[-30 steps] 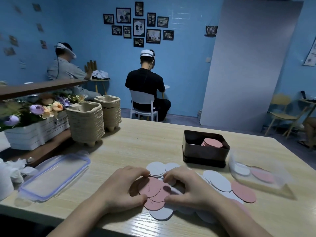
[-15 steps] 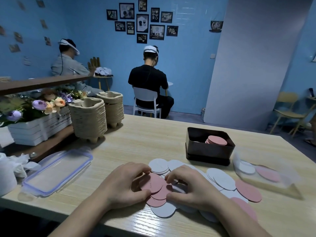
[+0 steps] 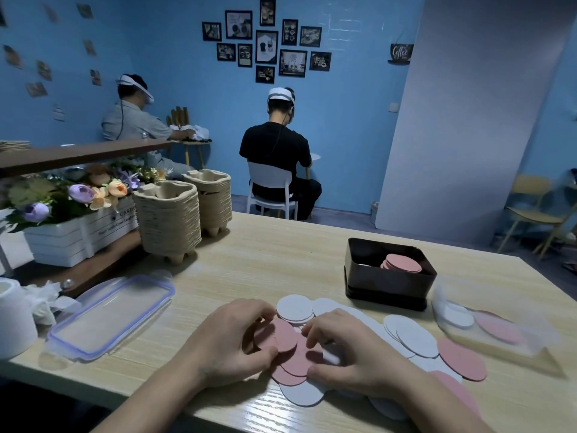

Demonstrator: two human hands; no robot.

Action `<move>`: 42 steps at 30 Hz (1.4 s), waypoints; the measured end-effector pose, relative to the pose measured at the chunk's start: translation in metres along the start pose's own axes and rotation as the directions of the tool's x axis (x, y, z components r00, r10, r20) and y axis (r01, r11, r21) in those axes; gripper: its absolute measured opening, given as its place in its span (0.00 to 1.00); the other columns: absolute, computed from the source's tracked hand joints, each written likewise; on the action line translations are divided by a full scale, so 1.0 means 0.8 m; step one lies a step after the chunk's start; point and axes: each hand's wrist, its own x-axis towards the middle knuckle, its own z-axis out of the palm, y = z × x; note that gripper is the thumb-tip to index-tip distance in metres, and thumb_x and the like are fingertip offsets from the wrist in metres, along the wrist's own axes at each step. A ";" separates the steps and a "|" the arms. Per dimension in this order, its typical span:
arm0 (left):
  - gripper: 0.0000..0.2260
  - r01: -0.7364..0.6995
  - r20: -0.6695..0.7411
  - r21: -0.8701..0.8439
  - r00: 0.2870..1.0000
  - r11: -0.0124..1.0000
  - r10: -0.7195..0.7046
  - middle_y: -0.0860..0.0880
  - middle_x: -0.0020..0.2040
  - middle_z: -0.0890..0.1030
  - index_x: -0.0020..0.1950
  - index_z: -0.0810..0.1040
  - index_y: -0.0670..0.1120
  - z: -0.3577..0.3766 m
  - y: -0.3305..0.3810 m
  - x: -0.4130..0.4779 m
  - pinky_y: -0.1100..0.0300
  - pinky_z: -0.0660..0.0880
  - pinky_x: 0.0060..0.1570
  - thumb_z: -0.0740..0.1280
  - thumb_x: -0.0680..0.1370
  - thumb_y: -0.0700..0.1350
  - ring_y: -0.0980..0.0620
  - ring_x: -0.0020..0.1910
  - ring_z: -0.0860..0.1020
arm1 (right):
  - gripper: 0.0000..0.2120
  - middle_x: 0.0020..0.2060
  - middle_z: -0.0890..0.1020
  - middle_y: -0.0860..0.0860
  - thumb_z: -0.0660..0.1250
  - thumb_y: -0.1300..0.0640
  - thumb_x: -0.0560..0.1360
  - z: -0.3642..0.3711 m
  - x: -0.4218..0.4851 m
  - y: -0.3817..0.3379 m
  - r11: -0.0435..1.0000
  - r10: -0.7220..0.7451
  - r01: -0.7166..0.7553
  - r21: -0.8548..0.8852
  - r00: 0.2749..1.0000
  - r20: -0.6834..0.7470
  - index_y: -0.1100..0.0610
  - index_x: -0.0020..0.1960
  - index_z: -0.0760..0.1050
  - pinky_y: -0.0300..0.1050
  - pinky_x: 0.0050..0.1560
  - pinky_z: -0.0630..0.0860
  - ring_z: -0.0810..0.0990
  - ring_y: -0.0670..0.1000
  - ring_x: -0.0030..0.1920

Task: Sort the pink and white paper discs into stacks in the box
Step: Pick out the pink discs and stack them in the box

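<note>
Loose pink discs (image 3: 288, 348) and white discs (image 3: 415, 337) lie scattered on the wooden table (image 3: 268, 257) near its front edge. My left hand (image 3: 228, 342) curls around a few pink discs, thumb under and fingers over them. My right hand (image 3: 352, 354) rests on the pile just to the right, its fingertips touching the same pink discs. Behind the pile stands the dark box (image 3: 387, 282), holding a stack of pink discs (image 3: 402, 264) at its right side.
A clear plastic container (image 3: 487, 329) lying at the right holds a white and a pink disc. A clear lid (image 3: 109, 314) lies at the left, beside a white roll (image 3: 12, 317). Stacked pulp trays (image 3: 168, 220) and a flower box (image 3: 75, 226) stand behind. Two seated people work in the background.
Both hands have stayed on the pile, drawing the pink discs closer together between them. The view has shifted slightly.
</note>
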 end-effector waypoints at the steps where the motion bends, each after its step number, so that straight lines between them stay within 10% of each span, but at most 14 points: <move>1: 0.17 0.001 -0.004 -0.001 1.000 1.000 -0.001 0.60 0.48 0.79 0.56 0.76 0.57 0.000 0.000 0.000 0.56 0.76 0.48 0.72 0.71 0.58 0.60 0.48 0.77 | 0.14 0.53 0.81 0.43 0.76 0.44 0.70 -0.001 -0.002 0.000 1.000 0.009 -0.009 0.020 1.000 -0.018 0.46 0.50 0.75 0.49 0.57 0.76 0.76 0.47 0.59; 9: 0.16 -0.009 -0.004 -0.021 1.000 1.000 0.009 0.60 0.48 0.78 0.57 0.76 0.57 0.002 0.000 0.001 0.56 0.76 0.47 0.73 0.72 0.58 0.60 0.47 0.77 | 0.14 0.51 0.80 0.40 0.79 0.50 0.69 -0.002 -0.009 0.006 0.998 -0.001 0.014 0.056 0.973 -0.229 0.48 0.46 0.75 0.47 0.49 0.79 0.80 0.49 0.54; 42: 0.23 -0.132 -0.056 -0.297 0.991 0.945 0.121 0.63 0.57 0.81 0.65 0.78 0.52 0.028 0.031 0.032 0.67 0.78 0.49 0.77 0.71 0.48 0.61 0.53 0.80 | 0.13 0.58 0.80 0.40 0.80 0.52 0.69 0.000 -0.012 0.017 0.953 0.079 0.035 0.302 0.931 -0.356 0.52 0.49 0.79 0.37 0.51 0.80 0.83 0.50 0.56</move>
